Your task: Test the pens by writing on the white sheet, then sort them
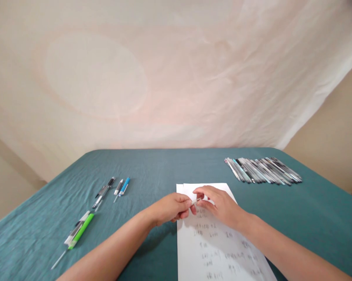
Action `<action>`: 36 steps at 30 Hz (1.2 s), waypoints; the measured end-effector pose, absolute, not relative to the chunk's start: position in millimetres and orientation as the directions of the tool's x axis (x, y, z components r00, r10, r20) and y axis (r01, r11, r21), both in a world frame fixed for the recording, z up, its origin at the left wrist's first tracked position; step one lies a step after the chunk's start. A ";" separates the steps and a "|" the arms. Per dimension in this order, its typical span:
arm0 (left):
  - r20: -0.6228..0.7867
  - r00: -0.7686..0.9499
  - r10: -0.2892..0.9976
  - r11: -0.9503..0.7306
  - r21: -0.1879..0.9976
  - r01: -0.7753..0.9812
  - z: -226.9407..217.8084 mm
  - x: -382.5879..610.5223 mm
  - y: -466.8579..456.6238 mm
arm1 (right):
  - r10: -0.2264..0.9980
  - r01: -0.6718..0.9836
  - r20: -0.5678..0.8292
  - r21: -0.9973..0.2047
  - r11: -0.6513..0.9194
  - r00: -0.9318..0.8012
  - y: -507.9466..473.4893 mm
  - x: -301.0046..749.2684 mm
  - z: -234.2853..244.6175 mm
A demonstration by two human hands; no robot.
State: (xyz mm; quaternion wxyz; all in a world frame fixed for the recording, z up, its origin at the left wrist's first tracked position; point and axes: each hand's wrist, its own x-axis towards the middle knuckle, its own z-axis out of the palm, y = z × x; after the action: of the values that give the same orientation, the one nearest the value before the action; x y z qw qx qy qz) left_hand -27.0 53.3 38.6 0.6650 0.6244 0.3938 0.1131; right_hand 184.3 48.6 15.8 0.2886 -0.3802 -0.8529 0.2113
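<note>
Over the upper part of a paper sheet [193,242], my two hands meet at a slim, pale pen [196,201]. My left hand [177,207] is closed, pinching the pen between thumb and fingers and covering most of it. From the other side, my right hand [221,203] curls its thumb and fingers round the pen's short visible end. Only a small piece shows between the hands, so its full shape is hidden. Handwritten lines cover the white paper under my wrists.
A row of several pens [260,170] lies side by side at the back right of the green-covered table [164,168]. On the left lie a green pen [81,231], a blue pen [125,186], dark clear pens [104,192] and loose parts. A pale cloth [176,78] hangs behind.
</note>
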 end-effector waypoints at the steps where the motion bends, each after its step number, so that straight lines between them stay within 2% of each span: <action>1: -0.383 0.669 0.637 0.195 0.920 0.341 38.5 -27.3 53.7 | 0.778 0.533 0.332 -0.581 0.614 -0.534 48.6 184.2 16.2; 6: -0.370 0.679 0.634 0.166 0.923 0.348 36.3 -28.6 53.9 | 0.736 0.556 0.322 -0.496 0.667 -0.595 48.4 184.0 18.4; 11: -0.386 0.664 0.641 0.155 0.912 0.380 35.3 -28.9 54.1 | 0.758 0.583 0.324 -0.493 0.646 -0.566 48.1 183.9 15.4; 16: -0.358 0.682 0.638 0.106 0.918 0.382 34.7 -29.2 54.8 | 0.717 0.591 0.300 -0.415 0.692 -0.629 49.2 185.2 11.9; 27: -0.328 0.667 0.669 0.032 0.910 0.414 38.9 -27.7 53.1 | 0.737 0.597 0.297 -0.441 0.670 -0.608 46.8 183.7 16.2; 30: -0.336 0.655 0.677 0.021 0.898 0.440 40.0 -28.3 53.7 | 0.730 0.606 0.314 -0.412 0.680 -0.607 44.8 182.3 17.0; 33: -0.310 0.644 0.699 -0.057 0.874 0.483 42.2 -27.2 53.6 | 0.715 0.616 0.313 -0.365 0.698 -0.625 43.2 181.5 17.1; 36: -0.237 0.613 0.754 -0.210 0.797 0.566 43.7 -22.4 50.4 | 0.716 0.623 0.285 -0.357 0.696 -0.637 42.5 181.8 15.4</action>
State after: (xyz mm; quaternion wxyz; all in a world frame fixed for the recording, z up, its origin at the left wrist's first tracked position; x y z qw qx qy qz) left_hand -22.4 50.4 43.7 0.4603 0.7711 0.4280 0.1017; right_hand 181.8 42.5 15.4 0.2058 -0.3730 -0.8976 0.1135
